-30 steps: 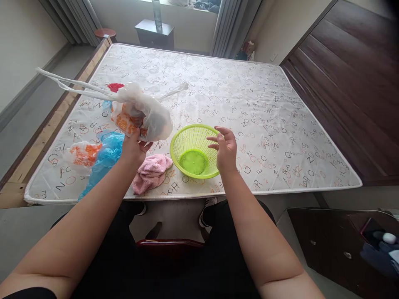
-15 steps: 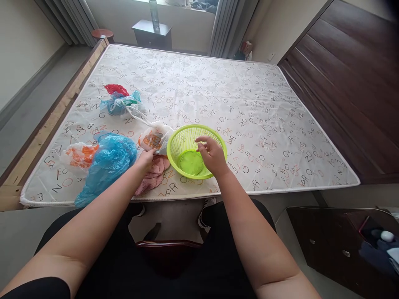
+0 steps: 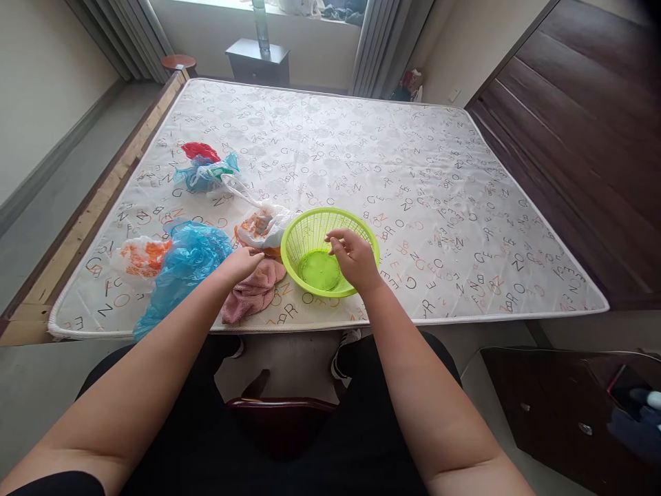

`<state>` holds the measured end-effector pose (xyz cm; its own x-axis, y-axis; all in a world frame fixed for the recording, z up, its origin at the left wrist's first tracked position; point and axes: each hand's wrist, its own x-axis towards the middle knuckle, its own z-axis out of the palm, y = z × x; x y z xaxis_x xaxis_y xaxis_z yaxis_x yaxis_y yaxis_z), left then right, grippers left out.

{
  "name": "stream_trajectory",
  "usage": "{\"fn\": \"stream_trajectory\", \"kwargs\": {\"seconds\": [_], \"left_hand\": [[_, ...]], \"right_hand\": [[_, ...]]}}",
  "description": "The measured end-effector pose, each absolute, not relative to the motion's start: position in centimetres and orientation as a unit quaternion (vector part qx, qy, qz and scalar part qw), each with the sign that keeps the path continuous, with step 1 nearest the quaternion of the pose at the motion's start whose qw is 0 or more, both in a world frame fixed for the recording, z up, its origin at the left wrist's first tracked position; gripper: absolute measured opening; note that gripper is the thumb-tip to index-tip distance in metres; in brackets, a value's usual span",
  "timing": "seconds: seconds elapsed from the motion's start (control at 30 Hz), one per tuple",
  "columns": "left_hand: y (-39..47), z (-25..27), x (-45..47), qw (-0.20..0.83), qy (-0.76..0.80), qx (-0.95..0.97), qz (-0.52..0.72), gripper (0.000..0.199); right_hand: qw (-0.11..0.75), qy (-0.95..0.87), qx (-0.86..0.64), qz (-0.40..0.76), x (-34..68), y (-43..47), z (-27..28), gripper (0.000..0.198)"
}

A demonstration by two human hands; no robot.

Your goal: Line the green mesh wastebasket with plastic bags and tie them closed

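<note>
The white plastic bag (image 3: 276,222) lies on the mattress (image 3: 438,227) just beyond the fingertips of the left hand (image 3: 244,264), on the far side of them and slightly to the right, so the left hand is clearly the nearer of the two. The bag's body spreads sideways up to the left rim of the green basket (image 3: 317,272) — whether the two touch is hard to tell — while its twisted handles (image 3: 240,191) trail away to the far left. The left hand reaches palm down with its fingers together above the pink cloth (image 3: 253,293); whether they pinch the bag's near edge cannot be made out. The right hand (image 3: 354,255) hangs over the right part of the basket, fingers loosely curled with nothing visible in them. The basket is a round, flared bowl of stiff plastic, its wall slotted and its base a brighter, glossier disc. The bag is thin, cloudy film with orange print, slumped and creased. The cloth looks soft and nubbly, bunched into folds. Left of the hand sprawls a crinkled blue bag (image 3: 189,258), shiny along its wrinkles, with a flatter orange-and-white bag (image 3: 140,256) beside it; farther off, a crumpled red bag (image 3: 200,151) adjoins a pale blue one (image 3: 199,176). The mattress cover is smooth and pale, scattered with printed letters.
</note>
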<state>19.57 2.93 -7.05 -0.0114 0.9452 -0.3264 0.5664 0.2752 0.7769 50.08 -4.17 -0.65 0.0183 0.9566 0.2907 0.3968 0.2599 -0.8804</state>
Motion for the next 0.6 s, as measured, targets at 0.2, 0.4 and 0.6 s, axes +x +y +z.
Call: {"fn": "stream_trajectory", "kwargs": {"seconds": [0.2, 0.4, 0.6], "left_hand": [[3.4, -2.2, 13.5, 0.232, 0.718, 0.636, 0.162, 0.030], [3.9, -0.7, 6.7, 0.141, 0.802, 0.544, 0.203, 0.035], [1.5, -3.9, 12.5, 0.237, 0.684, 0.688, 0.047, 0.067]], "right_hand": [[0.472, -0.634, -0.537, 0.294, 50.2, -4.1, -0.6, 0.028], [0.472, -0.641, -0.532, 0.289, 50.2, -4.1, -0.7, 0.027], [0.464, -0.646, -0.535, 0.284, 49.8, -3.8, -1.1, 0.026]]}}
